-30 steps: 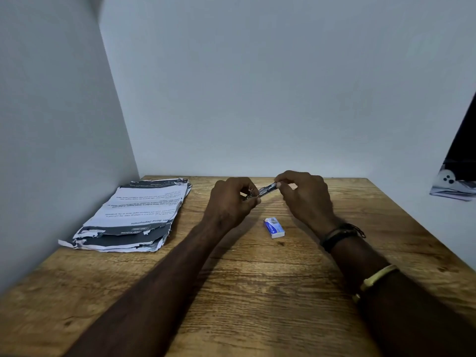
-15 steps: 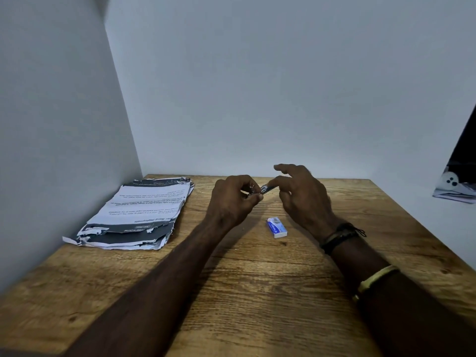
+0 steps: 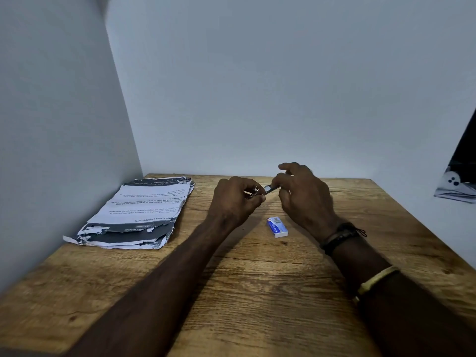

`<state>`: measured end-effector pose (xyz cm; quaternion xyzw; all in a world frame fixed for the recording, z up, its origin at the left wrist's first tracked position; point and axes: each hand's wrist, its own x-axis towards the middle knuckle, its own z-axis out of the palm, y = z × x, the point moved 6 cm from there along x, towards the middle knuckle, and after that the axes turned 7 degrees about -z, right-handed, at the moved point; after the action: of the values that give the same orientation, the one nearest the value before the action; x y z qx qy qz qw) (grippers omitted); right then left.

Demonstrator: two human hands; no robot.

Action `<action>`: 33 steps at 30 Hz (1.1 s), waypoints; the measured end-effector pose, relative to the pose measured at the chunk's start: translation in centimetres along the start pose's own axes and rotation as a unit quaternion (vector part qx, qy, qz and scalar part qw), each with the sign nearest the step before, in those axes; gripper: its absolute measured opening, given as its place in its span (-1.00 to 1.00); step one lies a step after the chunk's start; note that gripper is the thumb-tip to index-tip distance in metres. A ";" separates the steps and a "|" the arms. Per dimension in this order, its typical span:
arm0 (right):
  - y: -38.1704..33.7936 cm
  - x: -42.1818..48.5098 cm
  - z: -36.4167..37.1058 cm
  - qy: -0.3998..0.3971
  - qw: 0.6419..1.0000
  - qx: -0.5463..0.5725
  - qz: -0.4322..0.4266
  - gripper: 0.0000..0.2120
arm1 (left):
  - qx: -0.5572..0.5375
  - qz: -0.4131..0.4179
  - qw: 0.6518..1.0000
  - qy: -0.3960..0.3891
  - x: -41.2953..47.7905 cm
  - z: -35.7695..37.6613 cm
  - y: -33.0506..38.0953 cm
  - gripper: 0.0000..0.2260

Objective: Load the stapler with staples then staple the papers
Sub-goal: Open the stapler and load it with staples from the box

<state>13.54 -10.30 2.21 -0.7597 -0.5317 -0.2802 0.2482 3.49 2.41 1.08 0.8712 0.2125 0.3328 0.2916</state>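
Note:
A small metal stapler (image 3: 266,189) is held above the wooden table (image 3: 257,292) at its far middle. My left hand (image 3: 235,199) is closed around its left part, which hides most of it. My right hand (image 3: 301,197) pinches the stapler's right end with thumb and forefinger, its other fingers raised. A small blue and white staple box (image 3: 277,227) lies on the table just below and between the hands. A stack of printed papers (image 3: 139,212) with torn edges lies at the far left, against the wall.
White walls close the table at the back and on the left. At the right edge a dark object with a white printed sheet (image 3: 456,186) shows beyond the table.
My right hand's fingers first lifted off the stapler and then came back to pinch its right end. My left hand has kept its hold.

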 end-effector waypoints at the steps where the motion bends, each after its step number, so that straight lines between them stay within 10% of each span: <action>1: -0.2 0.0 0.0 -0.008 1.000 -0.017 -0.004 -0.75 | 0.006 -0.001 1.000 0.002 0.0 0.0 0.0 -0.91; 8: -1.1 0.4 0.3 -0.024 0.998 -0.057 -0.014 -0.74 | 0.029 -0.004 0.999 0.014 -0.2 -0.1 0.2 -0.86; 26: 1.1 0.7 1.4 0.038 0.945 0.286 0.155 -0.93 | 0.035 -0.016 0.999 0.006 0.1 0.1 -0.3 -0.89; 33: 1.2 -0.7 4.2 -0.120 0.940 0.249 0.202 -0.88 | 0.096 -0.073 0.992 -0.023 0.7 0.1 -2.5 -0.87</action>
<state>15.16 -8.32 -1.40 -0.7931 -0.4455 0.0103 0.4153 3.59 4.62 -0.33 0.8848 0.2996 0.2683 0.2354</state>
